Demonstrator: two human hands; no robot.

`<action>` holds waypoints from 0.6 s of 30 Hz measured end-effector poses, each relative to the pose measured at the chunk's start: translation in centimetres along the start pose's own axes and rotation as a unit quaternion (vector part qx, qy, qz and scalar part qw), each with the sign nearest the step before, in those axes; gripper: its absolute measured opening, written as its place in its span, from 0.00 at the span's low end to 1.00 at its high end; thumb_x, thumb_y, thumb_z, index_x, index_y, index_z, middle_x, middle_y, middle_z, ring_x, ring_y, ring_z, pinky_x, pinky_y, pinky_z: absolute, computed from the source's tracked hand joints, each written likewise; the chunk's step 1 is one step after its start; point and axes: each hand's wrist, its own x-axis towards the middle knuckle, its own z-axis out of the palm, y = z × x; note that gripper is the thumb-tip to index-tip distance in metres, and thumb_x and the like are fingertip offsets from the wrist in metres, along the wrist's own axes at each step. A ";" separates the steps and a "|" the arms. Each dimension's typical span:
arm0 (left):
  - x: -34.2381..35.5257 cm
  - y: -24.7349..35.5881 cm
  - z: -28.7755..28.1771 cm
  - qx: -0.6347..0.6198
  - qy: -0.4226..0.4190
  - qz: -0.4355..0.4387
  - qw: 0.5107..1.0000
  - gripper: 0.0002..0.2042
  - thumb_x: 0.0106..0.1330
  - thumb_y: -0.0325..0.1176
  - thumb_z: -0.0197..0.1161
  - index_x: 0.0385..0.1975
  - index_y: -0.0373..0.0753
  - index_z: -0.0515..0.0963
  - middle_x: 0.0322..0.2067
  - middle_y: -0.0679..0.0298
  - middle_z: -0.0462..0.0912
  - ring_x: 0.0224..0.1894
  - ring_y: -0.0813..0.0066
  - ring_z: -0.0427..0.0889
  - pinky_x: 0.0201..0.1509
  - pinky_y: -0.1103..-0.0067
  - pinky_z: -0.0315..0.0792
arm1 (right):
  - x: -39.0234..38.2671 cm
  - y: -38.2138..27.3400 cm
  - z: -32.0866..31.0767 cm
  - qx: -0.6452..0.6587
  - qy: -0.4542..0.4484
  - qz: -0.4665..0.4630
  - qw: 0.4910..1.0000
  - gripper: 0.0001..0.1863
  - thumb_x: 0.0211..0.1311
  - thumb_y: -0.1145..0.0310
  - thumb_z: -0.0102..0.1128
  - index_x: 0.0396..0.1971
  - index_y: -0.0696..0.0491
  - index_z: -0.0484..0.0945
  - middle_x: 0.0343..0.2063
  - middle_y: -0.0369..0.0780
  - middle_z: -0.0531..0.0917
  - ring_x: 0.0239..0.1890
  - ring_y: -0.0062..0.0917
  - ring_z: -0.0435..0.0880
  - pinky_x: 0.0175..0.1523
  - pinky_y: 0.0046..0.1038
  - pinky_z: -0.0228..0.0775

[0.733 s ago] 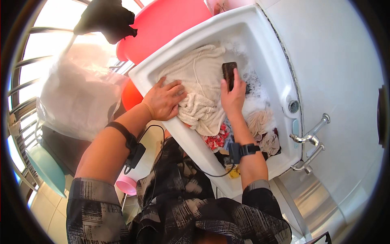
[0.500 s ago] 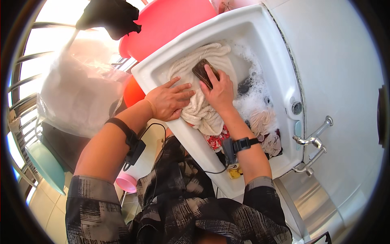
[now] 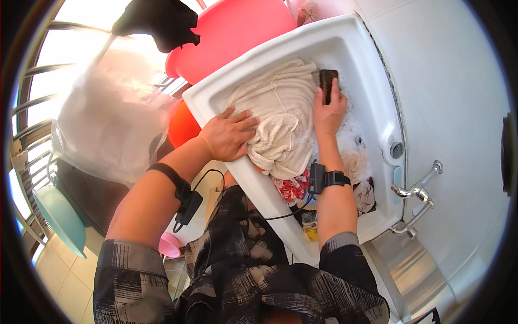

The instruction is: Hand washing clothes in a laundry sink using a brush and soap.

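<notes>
My left hand (image 3: 229,135) lies with spread fingers on a cream cloth (image 3: 288,108), at the near-left side of a white basin (image 3: 213,92). My right hand (image 3: 329,110) grips a dark brown block (image 3: 328,81), apparently a scrubbing brush, at the cloth's right edge beside foamy water (image 3: 350,129). The cloth is bunched near my left hand and more spread out toward the back. Below it lie red patterned fabric (image 3: 291,188), pale wet garments (image 3: 356,164) and a small yellow item (image 3: 311,233).
Taps (image 3: 415,191) are on the tiled wall (image 3: 453,97) at right. A large pink tub (image 3: 232,32), orange container (image 3: 181,127), black cloth (image 3: 154,21) and translucent bag (image 3: 108,124) stand or hang left and behind. A mint basin (image 3: 56,216) and pink bowl (image 3: 168,244) sit lower left.
My right hand swept the dark block leftward over the cloth, then back right to the cloth's edge, slightly farther from me. My left hand remains resting on the cloth.
</notes>
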 end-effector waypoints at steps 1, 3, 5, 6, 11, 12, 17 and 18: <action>0.2 0.2 0.3 -0.002 0.022 -0.004 1.000 0.18 0.62 0.41 0.58 0.50 0.45 0.84 0.67 0.62 0.76 0.70 0.60 0.73 0.75 0.50 0.64 | -0.1 1.9 -0.6 -0.039 0.036 0.041 0.998 0.33 0.65 0.53 0.69 0.69 0.41 0.74 0.47 0.53 0.78 0.48 0.51 0.80 0.54 0.46 0.75; 0.2 0.3 0.1 0.001 0.022 -0.011 1.000 0.19 0.62 0.41 0.58 0.51 0.46 0.83 0.67 0.62 0.76 0.71 0.60 0.72 0.75 0.50 0.63 | -0.9 4.1 -1.4 -0.064 0.004 0.011 0.998 0.33 0.65 0.53 0.69 0.69 0.42 0.74 0.47 0.53 0.78 0.48 0.51 0.80 0.54 0.47 0.75; 0.3 0.3 -0.4 0.009 0.023 -0.017 1.000 0.19 0.62 0.41 0.58 0.52 0.46 0.83 0.67 0.62 0.76 0.72 0.61 0.71 0.75 0.51 0.63 | -1.9 4.3 -1.5 -0.075 -0.037 -0.001 0.996 0.33 0.66 0.53 0.68 0.70 0.43 0.73 0.47 0.54 0.78 0.49 0.50 0.79 0.54 0.47 0.74; 0.4 0.3 -0.6 -0.004 0.027 0.004 1.000 0.21 0.60 0.41 0.60 0.54 0.47 0.82 0.68 0.62 0.74 0.72 0.60 0.71 0.75 0.51 0.64 | -2.7 4.0 -1.7 -0.077 -0.036 -0.004 0.996 0.33 0.66 0.53 0.68 0.70 0.43 0.73 0.47 0.54 0.78 0.49 0.50 0.79 0.54 0.47 0.74; 0.5 -0.1 -0.5 -0.015 0.045 0.095 0.994 0.24 0.59 0.41 0.63 0.57 0.48 0.81 0.69 0.63 0.72 0.72 0.59 0.69 0.75 0.51 0.63 | -6.6 -4.9 -3.4 0.035 -0.109 -0.125 0.986 0.33 0.62 0.53 0.71 0.68 0.39 0.76 0.49 0.50 0.77 0.49 0.45 0.79 0.53 0.44 0.73; 0.4 -0.3 -0.6 -0.022 0.001 0.089 0.996 0.23 0.59 0.40 0.62 0.56 0.48 0.81 0.69 0.63 0.73 0.72 0.59 0.69 0.75 0.51 0.63 | -6.8 -6.9 -3.6 0.067 -0.153 -0.175 0.970 0.33 0.61 0.52 0.71 0.68 0.37 0.77 0.49 0.49 0.78 0.50 0.45 0.79 0.53 0.44 0.73; 0.3 -0.3 0.1 -0.016 0.010 0.047 0.999 0.18 0.61 0.40 0.61 0.49 0.44 0.83 0.67 0.63 0.76 0.70 0.57 0.72 0.74 0.51 0.64 | -1.5 -5.1 -2.4 -0.014 -0.153 -0.179 0.972 0.30 0.61 0.52 0.71 0.64 0.39 0.80 0.45 0.48 0.81 0.46 0.45 0.81 0.51 0.45 0.74; 0.5 -0.1 0.1 -0.016 0.011 0.048 0.999 0.18 0.61 0.40 0.61 0.49 0.44 0.83 0.67 0.63 0.76 0.70 0.57 0.72 0.74 0.51 0.64 | -1.0 -4.4 -2.3 -0.016 -0.152 -0.180 0.972 0.30 0.61 0.52 0.71 0.64 0.39 0.80 0.45 0.48 0.81 0.46 0.45 0.81 0.51 0.45 0.74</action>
